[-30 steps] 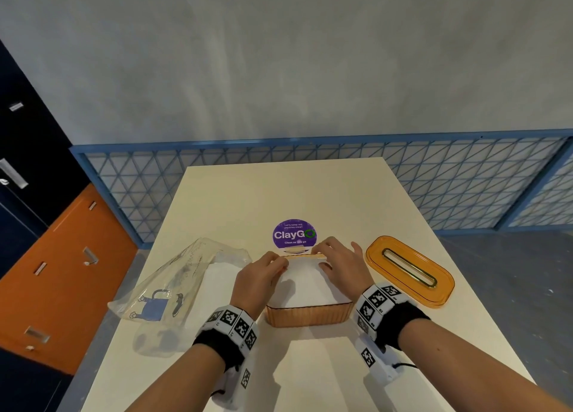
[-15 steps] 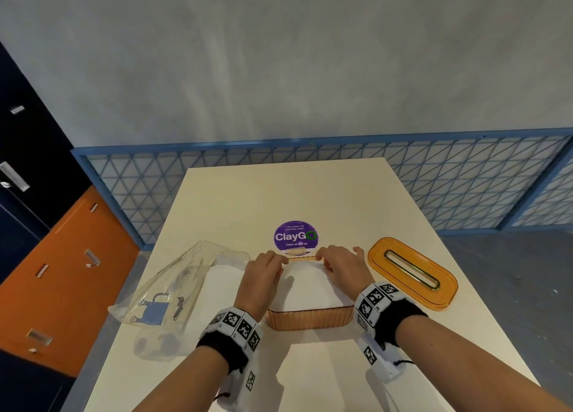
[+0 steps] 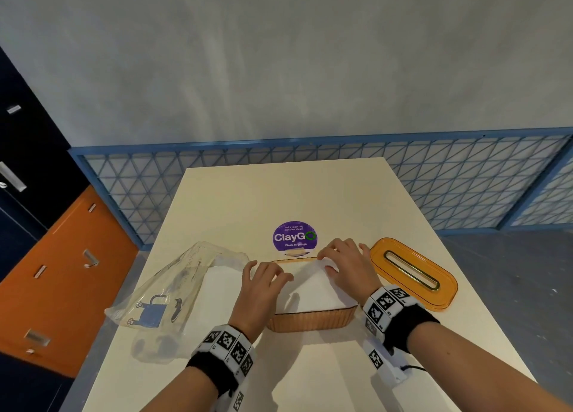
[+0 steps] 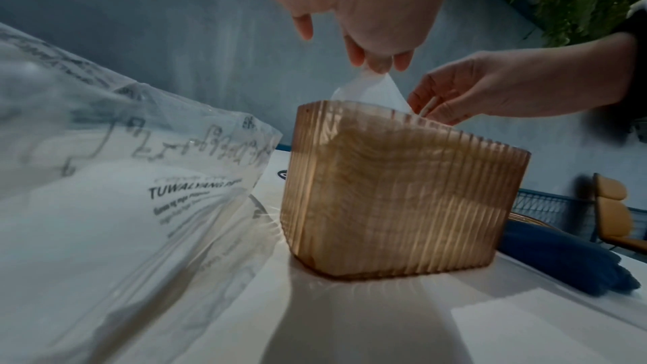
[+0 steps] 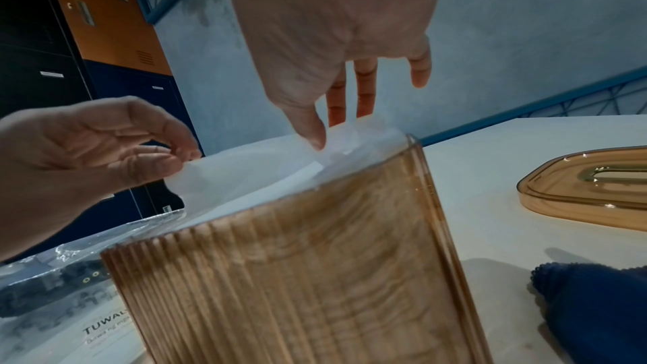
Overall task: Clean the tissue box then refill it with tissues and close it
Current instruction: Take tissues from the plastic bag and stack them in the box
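Pinching the top tissue (image 3: 310,283) with left hand (image 3: 259,284) and right hand (image 3: 347,264), fingers and thumbs pressed on its far edge. Filled already: tissue box (image 3: 310,320), near the middle of the table (image 3: 279,194). Probably wiped too, dark cloth (image 5: 602,309) lying near. Left to do: putting on the lid (image 3: 412,273), lying at right.

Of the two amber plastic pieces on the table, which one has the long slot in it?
The flat amber lid, lying right of the right hand. The ribbed amber tissue box between the hands is open-topped and full of white tissues.
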A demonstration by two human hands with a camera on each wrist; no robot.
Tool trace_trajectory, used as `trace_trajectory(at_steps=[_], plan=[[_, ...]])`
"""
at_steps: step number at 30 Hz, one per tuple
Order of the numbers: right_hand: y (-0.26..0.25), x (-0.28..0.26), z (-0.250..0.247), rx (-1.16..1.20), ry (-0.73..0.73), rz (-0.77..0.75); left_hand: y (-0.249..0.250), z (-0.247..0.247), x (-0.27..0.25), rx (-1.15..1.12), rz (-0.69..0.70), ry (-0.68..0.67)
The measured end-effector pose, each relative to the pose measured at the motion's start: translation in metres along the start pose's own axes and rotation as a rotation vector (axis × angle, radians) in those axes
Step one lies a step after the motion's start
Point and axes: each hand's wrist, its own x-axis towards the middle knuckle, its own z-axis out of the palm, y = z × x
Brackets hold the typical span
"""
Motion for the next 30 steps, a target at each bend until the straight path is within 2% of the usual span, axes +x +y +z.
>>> trace_trajectory(at_steps=[6,9,14,17,22,24,27,30], plan=[[-0.003,0.001,-0.004,-0.001,-0.045,-0.03,0.011,-0.005,-0.006,-0.121,-0.032,-0.038],[-0.005,0.001,-0.003,0.003,-0.023,-0.044,0.01,-0.004,-0.007,-0.109,-0.05,-0.038],[-0.008,-0.001,-0.001,-0.003,0.081,-0.057,0.006,-0.004,-0.001,-0.038,-0.121,0.047],[-0.01,-0.003,-0.004,0.019,0.079,-0.059,0.006,-0.007,0.01,0.028,-0.146,0.038],[-0.012,-0.004,-0.007,0.065,-0.021,-0.043,0.006,-0.007,0.027,0.024,-0.192,-0.094],[-0.014,-0.005,-0.01,0.074,-0.046,-0.043,0.004,-0.004,0.03,0.045,-0.149,-0.163],[-0.015,-0.005,-0.016,0.114,-0.118,-0.019,0.006,-0.001,0.033,0.096,-0.091,-0.314],[-0.011,-0.004,-0.02,0.076,-0.273,0.033,0.006,-0.005,0.039,0.051,-0.154,-0.529]])
